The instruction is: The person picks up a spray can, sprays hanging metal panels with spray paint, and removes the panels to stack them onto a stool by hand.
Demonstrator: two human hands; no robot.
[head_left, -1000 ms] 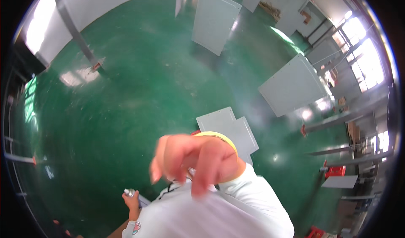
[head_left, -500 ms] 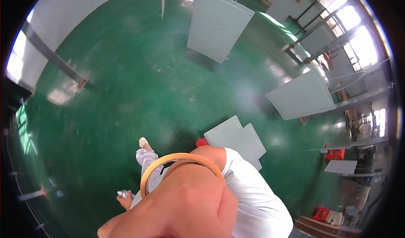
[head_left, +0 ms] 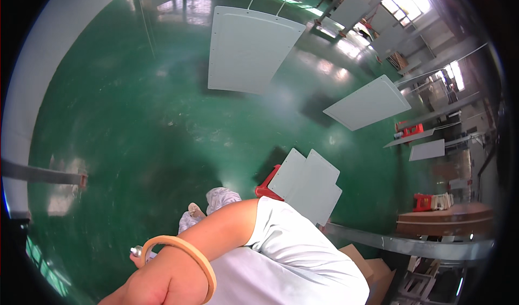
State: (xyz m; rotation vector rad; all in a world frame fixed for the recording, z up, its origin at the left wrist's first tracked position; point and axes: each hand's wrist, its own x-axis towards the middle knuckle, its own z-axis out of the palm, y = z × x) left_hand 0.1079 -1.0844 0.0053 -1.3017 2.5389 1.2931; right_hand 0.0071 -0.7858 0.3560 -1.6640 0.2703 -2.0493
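Observation:
My right arm [head_left: 221, 221], in a short white sleeve, reaches across the body toward the lower left. A yellow-orange tape roll [head_left: 206, 267] rings that arm like a wide bangle. Close to the camera at the lower edge lies my right hand [head_left: 145, 291]; its fingers do not show. Beyond the tape roll, my left hand [head_left: 134, 258] appears in small part, closed around a small silver can with a white top [head_left: 136, 250]. The rest of the can and that arm are hidden.
Light grey panels [head_left: 254, 48] hang on cords ahead, with another panel [head_left: 367, 102] to the right. Flat panels [head_left: 308, 183] rest on a red stool [head_left: 267, 186]. A metal beam [head_left: 411, 245] and cardboard box [head_left: 373, 267] stand at the right. A post [head_left: 46, 174] juts in at left.
The view has swung, and the hanging panels appear farther left. My right arm and its tape roll have shifted down and left; the can is still in my left hand.

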